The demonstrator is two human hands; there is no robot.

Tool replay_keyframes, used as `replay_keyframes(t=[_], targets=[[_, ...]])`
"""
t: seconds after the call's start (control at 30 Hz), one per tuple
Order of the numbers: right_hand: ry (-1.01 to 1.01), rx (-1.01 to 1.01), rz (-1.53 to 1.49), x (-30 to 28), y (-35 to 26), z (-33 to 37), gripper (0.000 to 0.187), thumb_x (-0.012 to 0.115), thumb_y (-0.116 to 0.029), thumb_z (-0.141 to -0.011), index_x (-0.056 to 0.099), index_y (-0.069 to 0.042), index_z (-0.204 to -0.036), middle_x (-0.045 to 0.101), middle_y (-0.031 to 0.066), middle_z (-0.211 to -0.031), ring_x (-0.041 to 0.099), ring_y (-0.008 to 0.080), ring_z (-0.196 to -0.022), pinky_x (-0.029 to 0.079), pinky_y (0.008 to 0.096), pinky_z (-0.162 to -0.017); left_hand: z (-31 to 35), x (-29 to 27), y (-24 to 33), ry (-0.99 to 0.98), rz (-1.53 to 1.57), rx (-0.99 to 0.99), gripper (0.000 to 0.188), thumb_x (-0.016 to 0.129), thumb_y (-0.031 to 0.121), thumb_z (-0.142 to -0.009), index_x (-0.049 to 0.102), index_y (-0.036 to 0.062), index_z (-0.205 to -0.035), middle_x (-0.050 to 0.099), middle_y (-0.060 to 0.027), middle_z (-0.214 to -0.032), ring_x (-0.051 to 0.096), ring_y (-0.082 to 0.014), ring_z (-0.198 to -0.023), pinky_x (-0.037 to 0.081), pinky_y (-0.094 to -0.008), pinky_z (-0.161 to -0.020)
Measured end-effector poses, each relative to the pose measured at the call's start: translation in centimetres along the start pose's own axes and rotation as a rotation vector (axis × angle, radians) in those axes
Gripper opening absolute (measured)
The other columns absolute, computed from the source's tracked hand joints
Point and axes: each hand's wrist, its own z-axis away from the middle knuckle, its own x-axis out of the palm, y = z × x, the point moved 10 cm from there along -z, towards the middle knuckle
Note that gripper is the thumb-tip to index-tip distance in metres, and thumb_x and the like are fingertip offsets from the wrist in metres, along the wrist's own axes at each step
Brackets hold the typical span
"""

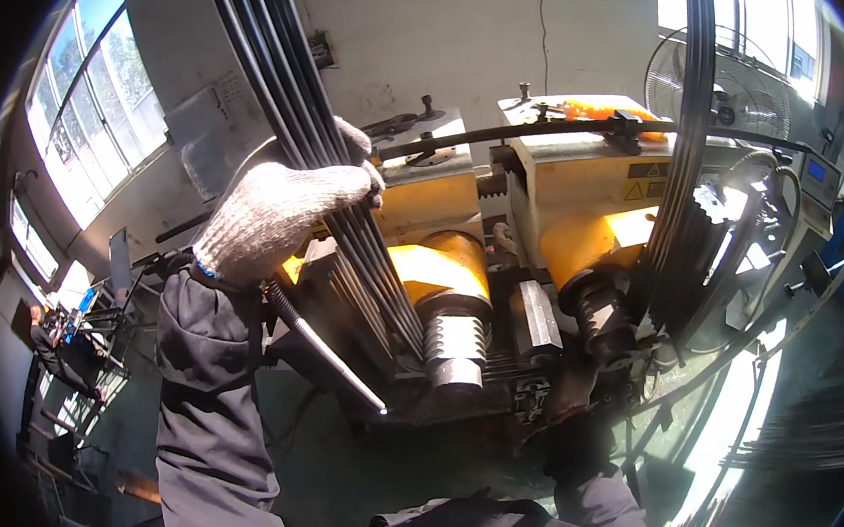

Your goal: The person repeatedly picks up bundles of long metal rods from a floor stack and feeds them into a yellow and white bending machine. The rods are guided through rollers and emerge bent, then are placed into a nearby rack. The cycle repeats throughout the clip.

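Observation:
A bundle of long, thin dark metal rods (287, 81) stands tilted on the left side of the machine, its lower ends beside a ribbed steel spindle (456, 342). My left hand (282, 201), in a whitish knit glove, has its fingers wrapped round this bundle. Low down on the right, my right hand (575, 389) reaches to the front of the machine, under the second ribbed spindle (601, 314); shadow hides its fingers and anything in them. Another rod bundle (685, 156) rises on the right. Between the spindles sits a steel block (537, 319).
The yellow and white machine (589, 193) spans the middle, crossed by a dark bar (504, 133). A flexible hose (324, 345) juts out front left. At the right are a control box (818, 183) and a fan (722, 104). Another person (57, 357) is far left.

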Motion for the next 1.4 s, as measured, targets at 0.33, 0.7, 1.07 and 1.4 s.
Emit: replay_keyframes(t=[0.33, 0.7, 1.07, 1.4], targets=[[-0.174, -0.19, 0.264, 2.0, -3.5, 0.3, 0.016, 0.066, -0.001, -0.091, 0.081, 0.002, -0.097, 0.08, 0.0117, -0.086, 0.076, 0.0225, -0.066, 0.063, 0.0348, -0.064, 1.3, 2.2, 2.1, -0.022, -0.896, 0.827, 0.029, 0.072, 0.009, -0.097, 0.076, 0.0095, -0.126, 0.08, -0.012, -0.108, 0.078, -0.0323, -0.085, 0.064, -0.0408, -0.078], [-0.149, 0.363, -0.403, 2.8, -1.0, 1.8, 0.01, 0.069, -0.007, -0.101, 0.073, 0.002, -0.1, 0.073, 0.0095, -0.088, 0.072, 0.0189, -0.073, 0.059, 0.0302, -0.066, 0.6, 2.6, 1.7, -0.062, -0.988, 0.717, 0.023, 0.066, 0.012, -0.104, 0.076, 0.0125, -0.124, 0.08, -0.0109, -0.105, 0.079, -0.0301, -0.09, 0.064, -0.0395, -0.079], [-0.189, 0.349, -0.373, 3.1, -1.3, 2.5, 0.02, 0.068, -0.017, -0.105, 0.072, 0.001, -0.112, 0.072, 0.0123, -0.101, 0.072, 0.02, -0.086, 0.059, 0.032, -0.073, -1.1, 0.5, -0.5, -0.032, -0.17, 0.134, 0.024, 0.08, 0.024, -0.104, 0.075, 0.0043, -0.116, 0.079, -0.0063, -0.097, 0.076, -0.0147, -0.085, 0.062, -0.031, -0.079], [-0.208, 0.313, -0.337, 3.3, -2.6, 5.1, 0.031, 0.067, -0.026, -0.108, 0.07, 0.001, -0.123, 0.072, 0.0148, -0.112, 0.071, 0.021, -0.097, 0.059, 0.0336, -0.08, 5.6, 3.4, 6.7, 0.204, -0.996, 0.681, 0.007, 0.071, 0.011, -0.097, 0.075, 0.0047, -0.097, 0.073, -0.0154, -0.082, 0.076, -0.0318, -0.073, 0.063, -0.0403, -0.07]])
